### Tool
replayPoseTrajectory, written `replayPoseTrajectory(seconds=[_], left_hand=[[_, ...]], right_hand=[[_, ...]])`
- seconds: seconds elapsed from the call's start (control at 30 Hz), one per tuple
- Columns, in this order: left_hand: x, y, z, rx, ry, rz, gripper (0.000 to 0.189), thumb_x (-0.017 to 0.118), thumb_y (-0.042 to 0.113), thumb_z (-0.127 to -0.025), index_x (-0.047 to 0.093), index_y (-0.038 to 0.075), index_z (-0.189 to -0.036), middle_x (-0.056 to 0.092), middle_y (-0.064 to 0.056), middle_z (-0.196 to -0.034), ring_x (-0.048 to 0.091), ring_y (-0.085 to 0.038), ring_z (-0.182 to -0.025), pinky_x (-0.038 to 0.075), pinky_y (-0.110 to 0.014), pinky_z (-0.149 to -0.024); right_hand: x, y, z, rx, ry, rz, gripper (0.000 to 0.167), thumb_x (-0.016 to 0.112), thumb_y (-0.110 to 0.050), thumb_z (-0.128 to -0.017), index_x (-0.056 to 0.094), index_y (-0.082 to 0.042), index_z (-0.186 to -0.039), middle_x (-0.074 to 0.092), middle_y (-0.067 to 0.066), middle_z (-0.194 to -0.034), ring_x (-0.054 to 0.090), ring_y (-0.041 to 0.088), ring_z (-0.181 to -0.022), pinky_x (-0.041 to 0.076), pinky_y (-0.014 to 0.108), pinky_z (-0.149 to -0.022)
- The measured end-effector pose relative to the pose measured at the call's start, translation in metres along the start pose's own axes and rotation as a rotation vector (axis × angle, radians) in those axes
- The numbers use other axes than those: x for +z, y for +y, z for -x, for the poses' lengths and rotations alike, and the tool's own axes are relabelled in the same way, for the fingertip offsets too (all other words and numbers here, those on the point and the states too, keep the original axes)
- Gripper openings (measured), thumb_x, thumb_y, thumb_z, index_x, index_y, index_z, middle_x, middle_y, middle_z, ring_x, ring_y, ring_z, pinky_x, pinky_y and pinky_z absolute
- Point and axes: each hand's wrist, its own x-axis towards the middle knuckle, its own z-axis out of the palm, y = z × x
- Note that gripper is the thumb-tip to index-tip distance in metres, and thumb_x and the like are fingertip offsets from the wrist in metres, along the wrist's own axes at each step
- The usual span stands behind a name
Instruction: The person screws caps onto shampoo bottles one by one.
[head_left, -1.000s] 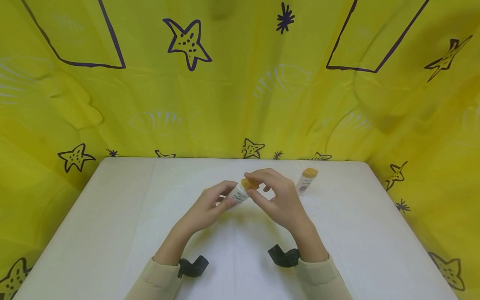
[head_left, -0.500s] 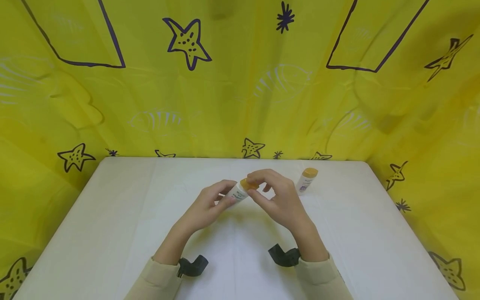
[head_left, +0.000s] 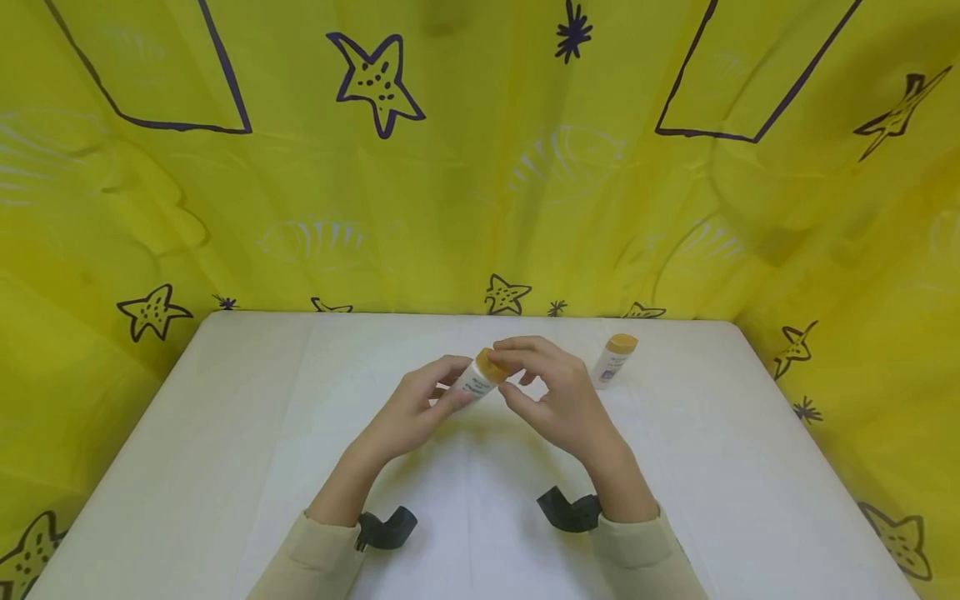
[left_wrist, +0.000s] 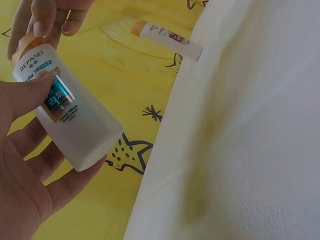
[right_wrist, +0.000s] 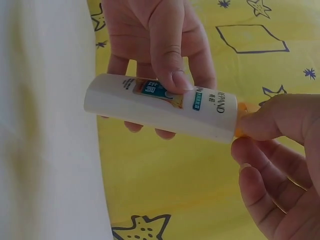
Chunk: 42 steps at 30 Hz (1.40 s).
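Note:
A white shampoo bottle (left_wrist: 85, 120) with an orange cap (head_left: 491, 365) is held tilted above the table, its printed label turned toward the head camera. My left hand (head_left: 420, 408) grips its body, the thumb across the label and the fingers behind it. At the cap end, my right hand (head_left: 551, 392) pinches the orange cap between thumb and forefinger; the right wrist view shows the thumb covering much of it. The other right fingers are loosely bent beside the cap. A second white bottle (head_left: 612, 367) with an orange cap stands upright behind the right hand.
A white-covered table (head_left: 225, 433) lies beneath both hands. Its far edge meets a yellow curtain (head_left: 450, 183) printed with starfish and fish, which also runs along both sides. Black wrist mounts (head_left: 573, 510) stick inward from the forearms.
The orange cap's top stuck out toward the right fingers before; now it appears lowered onto the bottle. The right fingers have shifted slightly over it. The left hand's grip is nearly unchanged.

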Motion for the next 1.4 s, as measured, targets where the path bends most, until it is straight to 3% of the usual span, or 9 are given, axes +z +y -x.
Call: replayPoseTrajectory(seconds=[0.23,0.47,0.63,0.87,1.07,1.27,1.4], left_hand=[[0.0,-0.001,-0.002,0.011,0.002,0.009,0.031,0.063,0.02,-0.099,0.058,0.018,-0.13,0.067,0.003,-0.12,0.063,-0.015,-0.112,0.053,-0.046,-0.095],[0.002,-0.001,-0.002,0.033,-0.005,0.022,0.029,0.062,0.019,-0.099,0.059,0.018,-0.128,0.067,0.005,-0.116,0.063,-0.015,-0.11,0.053,-0.047,-0.094],[0.004,0.0,-0.002,0.036,-0.01,0.018,0.027,0.063,0.02,-0.099,0.06,0.019,-0.126,0.067,0.007,-0.116,0.063,-0.011,-0.109,0.053,-0.044,-0.093],[0.005,0.0,-0.002,0.039,-0.011,-0.004,0.027,0.064,0.022,-0.099,0.06,0.02,-0.125,0.067,0.009,-0.116,0.063,-0.01,-0.11,0.054,-0.04,-0.093],[0.003,0.0,-0.001,0.026,-0.004,-0.009,0.029,0.064,0.022,-0.098,0.06,0.019,-0.127,0.066,0.007,-0.117,0.063,-0.012,-0.11,0.053,-0.043,-0.093],[-0.002,-0.003,0.001,-0.032,0.012,-0.029,0.03,0.065,0.023,-0.098,0.059,0.022,-0.127,0.067,0.006,-0.116,0.064,-0.017,-0.107,0.054,-0.043,-0.09],[-0.007,-0.004,0.002,-0.033,0.006,-0.035,0.031,0.066,0.022,-0.097,0.057,0.023,-0.126,0.068,0.005,-0.114,0.065,-0.017,-0.104,0.054,-0.041,-0.089]], right_hand=[[-0.002,-0.001,-0.001,0.005,-0.012,0.013,0.033,0.077,0.0,-0.083,0.073,-0.009,-0.114,0.068,0.0,-0.121,0.066,0.012,-0.092,0.056,0.025,-0.07],[-0.003,-0.001,-0.001,0.003,0.007,0.007,0.027,0.082,-0.007,-0.081,0.073,-0.011,-0.107,0.068,0.001,-0.12,0.065,0.017,-0.108,0.058,0.031,-0.075],[-0.003,-0.001,-0.001,0.003,0.009,-0.016,0.023,0.083,-0.009,-0.081,0.071,-0.013,-0.1,0.07,0.003,-0.119,0.066,0.019,-0.11,0.059,0.036,-0.079],[-0.002,0.0,0.0,0.023,-0.004,-0.028,0.025,0.083,-0.01,-0.081,0.07,-0.013,-0.101,0.071,0.001,-0.113,0.066,0.017,-0.106,0.058,0.03,-0.076],[-0.002,0.002,0.001,0.017,-0.002,-0.026,0.027,0.082,-0.006,-0.081,0.07,-0.012,-0.105,0.071,0.0,-0.11,0.066,0.014,-0.099,0.058,0.028,-0.073],[0.001,0.006,0.002,0.046,-0.026,-0.095,0.03,0.079,-0.001,-0.083,0.07,-0.009,-0.11,0.07,0.003,-0.112,0.069,0.015,-0.089,0.059,0.029,-0.072],[0.001,0.011,0.003,0.069,-0.035,-0.128,0.032,0.077,0.004,-0.082,0.07,-0.01,-0.111,0.069,0.002,-0.113,0.07,0.015,-0.087,0.06,0.029,-0.073]])
